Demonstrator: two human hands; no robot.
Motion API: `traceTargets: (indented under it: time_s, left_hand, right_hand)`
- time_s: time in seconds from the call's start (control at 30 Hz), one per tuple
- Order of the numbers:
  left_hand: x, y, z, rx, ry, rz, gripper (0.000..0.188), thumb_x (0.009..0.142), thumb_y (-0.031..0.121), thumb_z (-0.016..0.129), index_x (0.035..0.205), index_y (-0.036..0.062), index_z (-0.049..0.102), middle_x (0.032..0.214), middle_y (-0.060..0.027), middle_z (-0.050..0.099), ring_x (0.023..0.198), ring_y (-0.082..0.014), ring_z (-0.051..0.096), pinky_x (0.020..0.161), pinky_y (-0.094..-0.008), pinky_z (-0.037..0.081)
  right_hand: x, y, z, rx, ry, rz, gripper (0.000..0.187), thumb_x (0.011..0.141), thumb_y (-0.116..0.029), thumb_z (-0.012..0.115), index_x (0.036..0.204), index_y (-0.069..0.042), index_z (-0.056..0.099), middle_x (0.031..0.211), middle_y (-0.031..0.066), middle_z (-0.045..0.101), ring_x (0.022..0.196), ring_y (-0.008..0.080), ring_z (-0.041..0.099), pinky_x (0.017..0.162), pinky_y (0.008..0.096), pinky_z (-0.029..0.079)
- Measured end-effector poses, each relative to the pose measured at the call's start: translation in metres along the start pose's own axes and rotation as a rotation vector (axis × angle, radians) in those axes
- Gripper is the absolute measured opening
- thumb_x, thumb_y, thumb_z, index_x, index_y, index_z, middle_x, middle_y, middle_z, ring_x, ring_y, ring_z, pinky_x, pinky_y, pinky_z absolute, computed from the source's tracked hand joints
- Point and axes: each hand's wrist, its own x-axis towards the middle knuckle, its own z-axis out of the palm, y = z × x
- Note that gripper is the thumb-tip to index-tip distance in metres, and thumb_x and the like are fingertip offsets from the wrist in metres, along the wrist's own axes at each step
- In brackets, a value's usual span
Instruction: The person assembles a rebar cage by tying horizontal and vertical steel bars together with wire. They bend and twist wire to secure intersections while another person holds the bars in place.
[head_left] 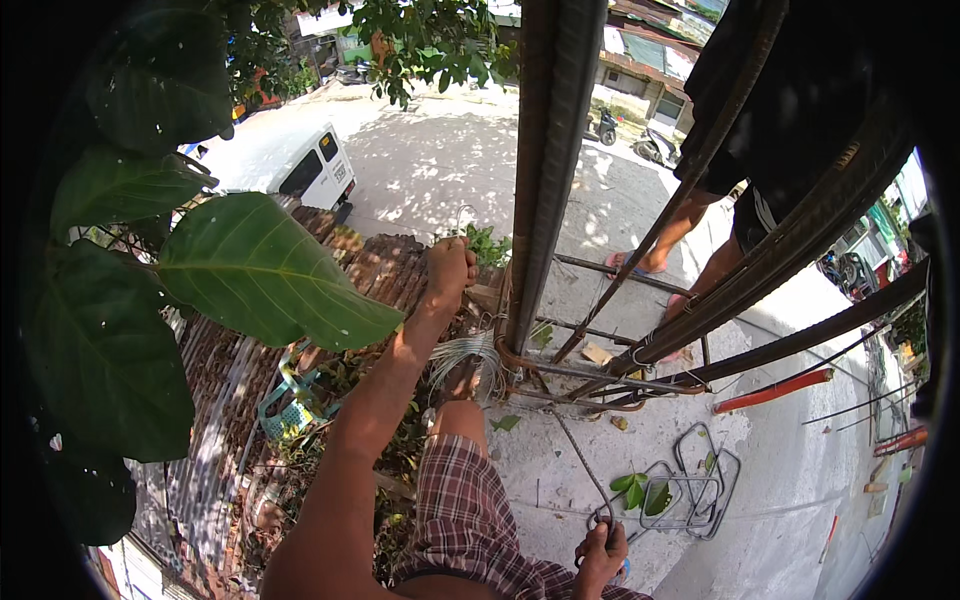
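The column (550, 180) of ribbed bars stands upright, with thin crosspieces near its foot. Left of the column, the left hand (452, 270) is raised, fingers clenched on a thin wire (459, 216) whose hooked end pokes up above the fist. On the near side of the column, the right hand (600, 556) has its fingers wrapped around the near end of a dark rod (581, 455). The rod slants up toward the column's foot; whether it touches there, I cannot tell.

A pale wire bundle (462, 360) sits just beside the column, on its left, near a bent knee and plaid shorts (460, 500). Bent metal frames (690, 478) lie on the ground to the column's near right, with green leaves (630, 488) by them. A red pipe (775, 392) is right of the column. Another person (780, 130) stands beyond its right side, in slippers. Left of the column are a corrugated roof (215, 420), a teal basket (285, 405) and, farther off, a white van (320, 175).
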Motion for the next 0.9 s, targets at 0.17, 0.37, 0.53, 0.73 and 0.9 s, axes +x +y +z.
traceTargets:
  time_s: [0.17,0.37,0.53,0.73,0.9]
  left_hand:
    - [-0.087,-0.007,-0.039,-0.110,-0.102,0.068,0.019,0.102,0.022,0.043,0.106,0.0053,0.051,0.073,0.0004,0.049,0.058,-0.0058,0.041,0.052,-0.0236,0.034]
    - [-0.144,-0.034,-0.018,0.167,-0.203,0.079,0.037,0.102,0.023,0.047,0.135,0.0073,0.042,0.088,0.0016,0.055,0.071,-0.0038,0.042,0.058,-0.0230,0.036]
    - [-0.115,0.005,-0.006,0.376,-0.166,0.405,0.040,0.100,0.018,0.051,0.138,0.0084,0.044,0.085,0.0013,0.056,0.069,-0.0031,0.044,0.057,-0.0201,0.036]
    - [-0.110,0.063,0.000,-0.037,-0.194,-0.017,0.027,0.098,0.018,0.055,0.124,0.0077,0.055,0.075,0.0008,0.055,0.062,-0.0034,0.043,0.051,-0.0196,0.032]
    - [-0.155,0.126,-0.010,-0.279,-0.251,0.189,0.021,0.098,0.013,0.055,0.116,0.0037,0.056,0.081,-0.0052,0.061,0.061,-0.0032,0.041,0.051,-0.0185,0.033]
  right_hand:
    - [0.004,0.008,-0.026,-0.139,-0.063,0.020,0.017,0.091,-0.012,0.063,0.104,-0.003,0.062,0.074,0.0002,0.061,0.065,0.0094,0.054,0.057,0.0242,0.045]
    - [0.009,-0.001,-0.033,-0.257,-0.112,-0.041,0.035,0.079,-0.028,0.080,0.073,-0.002,0.057,0.058,-0.0032,0.050,0.052,0.0051,0.042,0.046,0.0222,0.032]
    - [0.007,-0.007,-0.023,-0.371,-0.146,-0.157,0.035,0.076,-0.027,0.080,0.072,0.000,0.058,0.060,-0.0044,0.053,0.058,0.0057,0.041,0.053,0.0231,0.033]
    - [0.004,-0.005,-0.025,-0.428,-0.244,-0.218,0.036,0.076,-0.031,0.079,0.073,0.000,0.061,0.058,-0.0034,0.052,0.056,0.0068,0.042,0.052,0.0251,0.034]
    - [0.014,-0.005,-0.028,-0.346,-0.273,-0.169,0.032,0.078,-0.028,0.078,0.076,0.001,0.064,0.057,-0.0018,0.053,0.055,0.0072,0.045,0.051,0.0257,0.036]
